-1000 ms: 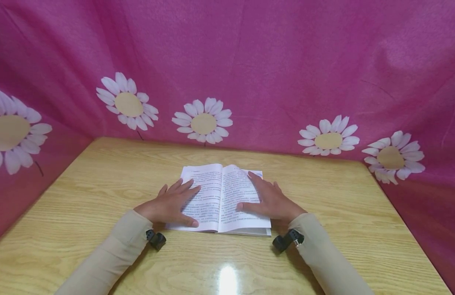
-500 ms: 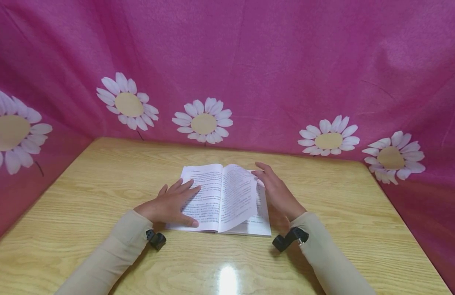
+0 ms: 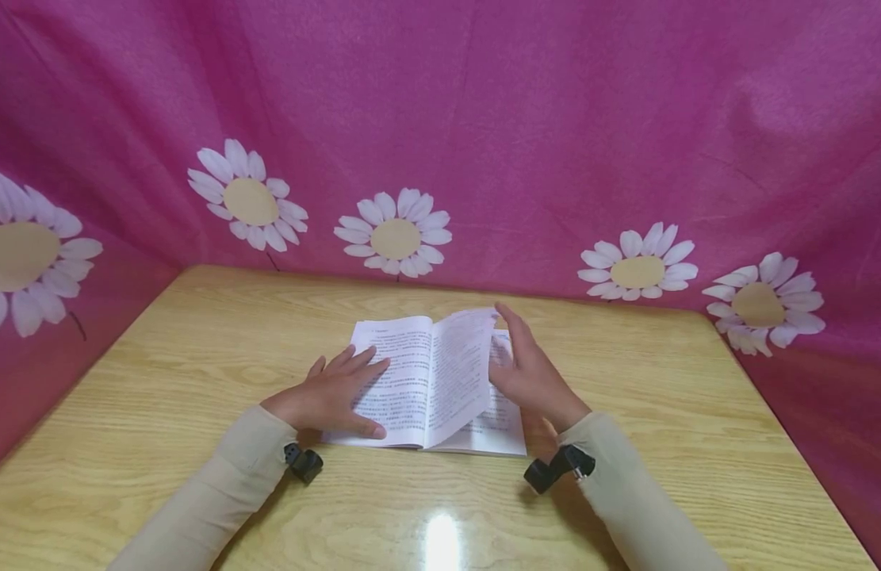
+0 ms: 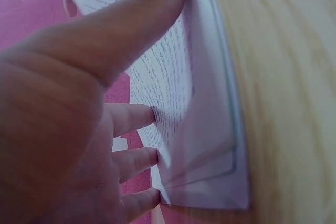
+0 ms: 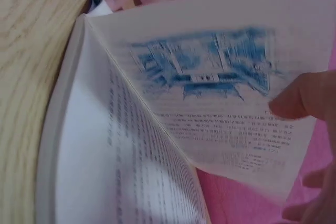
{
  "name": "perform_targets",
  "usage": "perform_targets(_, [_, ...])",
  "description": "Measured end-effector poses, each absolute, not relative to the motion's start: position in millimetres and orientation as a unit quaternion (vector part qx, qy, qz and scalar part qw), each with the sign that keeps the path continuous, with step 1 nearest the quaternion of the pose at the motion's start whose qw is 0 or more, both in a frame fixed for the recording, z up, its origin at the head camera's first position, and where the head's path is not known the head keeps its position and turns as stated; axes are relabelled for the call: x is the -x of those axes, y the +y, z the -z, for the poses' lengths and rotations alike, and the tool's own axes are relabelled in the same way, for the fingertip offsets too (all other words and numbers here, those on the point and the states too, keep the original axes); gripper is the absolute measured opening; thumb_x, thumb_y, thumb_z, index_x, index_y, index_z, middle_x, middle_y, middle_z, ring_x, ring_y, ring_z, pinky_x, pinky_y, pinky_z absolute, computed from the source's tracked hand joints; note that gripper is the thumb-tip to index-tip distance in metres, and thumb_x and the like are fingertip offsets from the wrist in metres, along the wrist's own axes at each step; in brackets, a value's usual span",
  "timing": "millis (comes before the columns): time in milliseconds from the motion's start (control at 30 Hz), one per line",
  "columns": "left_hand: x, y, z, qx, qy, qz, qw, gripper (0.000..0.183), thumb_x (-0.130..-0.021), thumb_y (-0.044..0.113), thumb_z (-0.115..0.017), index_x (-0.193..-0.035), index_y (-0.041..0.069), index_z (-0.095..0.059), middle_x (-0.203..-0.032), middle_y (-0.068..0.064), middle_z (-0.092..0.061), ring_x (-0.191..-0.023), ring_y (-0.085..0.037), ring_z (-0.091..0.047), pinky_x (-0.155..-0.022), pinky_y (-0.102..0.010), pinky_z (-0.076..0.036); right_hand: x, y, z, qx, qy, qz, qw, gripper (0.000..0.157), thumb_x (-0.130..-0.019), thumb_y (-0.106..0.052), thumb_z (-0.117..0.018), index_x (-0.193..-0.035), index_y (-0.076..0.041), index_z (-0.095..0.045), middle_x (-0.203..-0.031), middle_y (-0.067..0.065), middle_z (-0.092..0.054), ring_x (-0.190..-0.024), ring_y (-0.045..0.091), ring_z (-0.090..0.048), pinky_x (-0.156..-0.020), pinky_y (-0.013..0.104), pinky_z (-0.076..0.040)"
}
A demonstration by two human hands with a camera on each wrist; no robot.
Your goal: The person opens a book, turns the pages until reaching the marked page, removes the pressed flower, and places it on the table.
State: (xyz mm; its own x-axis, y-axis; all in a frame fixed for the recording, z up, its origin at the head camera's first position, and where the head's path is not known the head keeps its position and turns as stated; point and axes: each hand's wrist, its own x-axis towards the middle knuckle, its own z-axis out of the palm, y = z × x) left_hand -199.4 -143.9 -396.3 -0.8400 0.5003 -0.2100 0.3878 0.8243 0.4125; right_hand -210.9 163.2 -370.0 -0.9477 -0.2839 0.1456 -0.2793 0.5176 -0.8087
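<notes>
An open book [image 3: 397, 396] with printed pages lies on the wooden table. My left hand [image 3: 326, 400] rests on its left page with spread fingers; the left wrist view shows the thumb [image 4: 131, 22] across the page and fingertips along its edge. On the right side, a page [image 3: 460, 373] stands raised and tilted, text facing left. My right hand [image 3: 533, 377] holds this page near its free edge, index finger at the top corner. In the right wrist view, the thumb [image 5: 294, 98] presses on the page's underside, below a blue illustration [image 5: 205, 61]; the index finger is hidden there.
The light wooden table [image 3: 626, 373] extends around the book. A pink cloth [image 3: 497, 143] with white daisies hangs behind and at both sides. Small black wrist cameras, one on the left sleeve [image 3: 304, 464] and one on the right [image 3: 547, 474], sit close above the table.
My right hand went from lying on the right page to its outer edge, then raised the page, which has lifted and swung leftward, exposing the page beneath. My left hand has stayed put.
</notes>
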Motion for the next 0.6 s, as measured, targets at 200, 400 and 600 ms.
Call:
perform_targets(200, [199,-143,397,-0.23,0.945,-0.176,0.154,0.104,-0.073,0.062,-0.073,-0.154,0.019,-0.024,-0.162,-0.012,-0.007,-0.147,-0.038,0.002,-0.11,-0.066,0.002,201,149,368,0.136,0.894,0.427,0.006,0.088,-0.083,-0.038,-0.073,-0.153,-0.016,-0.023,-0.156,0.009,-0.027,-0.142,0.03,-0.027,-0.111,0.054,-0.027])
perform_targets(400, [200,-143,395,-0.227,0.949,-0.166,0.142,0.105,-0.07,0.065,-0.074,-0.154,0.021,-0.028,-0.158,-0.018,-0.014,-0.145,-0.037,-0.009,-0.111,-0.065,-0.004,189,134,371,0.164,0.909,0.381,0.044,0.062,-0.083,-0.053,-0.07,-0.128,-0.012,-0.061,-0.128,0.004,-0.062,-0.121,0.023,-0.054,-0.1,0.046,-0.043])
perform_targets(600, [209,-151,392,-0.231,0.938,-0.212,0.15,0.087,-0.086,0.066,-0.055,-0.154,0.021,-0.026,-0.157,-0.011,-0.025,-0.143,-0.036,-0.02,-0.112,-0.061,-0.016,180,127,377,0.205,0.9,0.382,0.048,0.054,-0.085,-0.052,-0.067,-0.121,-0.012,-0.066,-0.118,0.002,-0.067,-0.116,0.019,-0.057,-0.099,0.044,-0.044])
